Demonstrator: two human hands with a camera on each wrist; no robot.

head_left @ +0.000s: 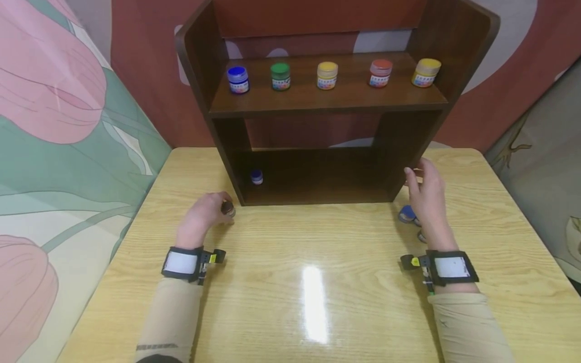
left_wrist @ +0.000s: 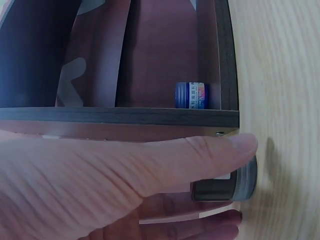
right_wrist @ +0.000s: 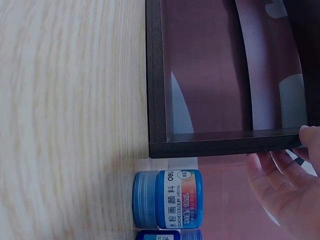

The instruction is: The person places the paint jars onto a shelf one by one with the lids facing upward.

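My left hand [head_left: 205, 214] grips a small dark paint jar [left_wrist: 215, 190] just outside the shelf's lower left corner. Its ribbed greyish end faces the tabletop, and the thumb lies across it. On the right, my right hand [head_left: 427, 194] holds the side panel of the brown wooden shelf [right_wrist: 210, 145]. The thumb tip is at the panel's front edge, with bent fingers against the outer face. Below that hand stands a blue paint jar [right_wrist: 182, 200], ribbed lid toward the table. A second blue jar [right_wrist: 167, 235] beside it is partly cut off.
The upper shelf board carries a row of jars: blue [head_left: 238, 80], green [head_left: 280, 77], yellow [head_left: 327, 76], red [head_left: 380, 74] and another yellow [head_left: 425, 73]. A small blue jar [head_left: 256, 177] sits at the left of the lower compartment. Everything rests on a light wood table [head_left: 272, 252].
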